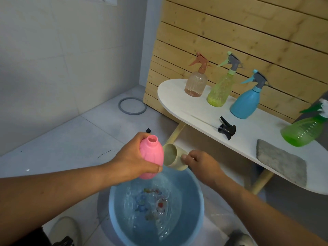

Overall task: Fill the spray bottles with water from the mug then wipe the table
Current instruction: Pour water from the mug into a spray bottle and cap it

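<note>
Pink plastic, capless and narrow-necked: the spray bottle [150, 157] is tilted in the left hand [131, 160], whose fingers wrap its body, above a blue basin [198, 201] of rippling water on the floor. Just beside its shoulder is a cream mug [174, 157], tipped on its side with its mouth facing the bottle; the right hand [200, 161] pinches its handle with curled fingers. Whether any water remains in the mug cannot be told.

The risk here is a missed pour — the bottle's opening is small, and the mug's rim sits below and beside it rather than over it, so water would likely run down the bottle's side into the basin. A wet bottle could also slip in the grip.

On the white bench [177, 96] stand four capped spray bottles, a loose black spray head [228, 129] and a grey cloth [282, 164] — well apart from the hands.
</note>
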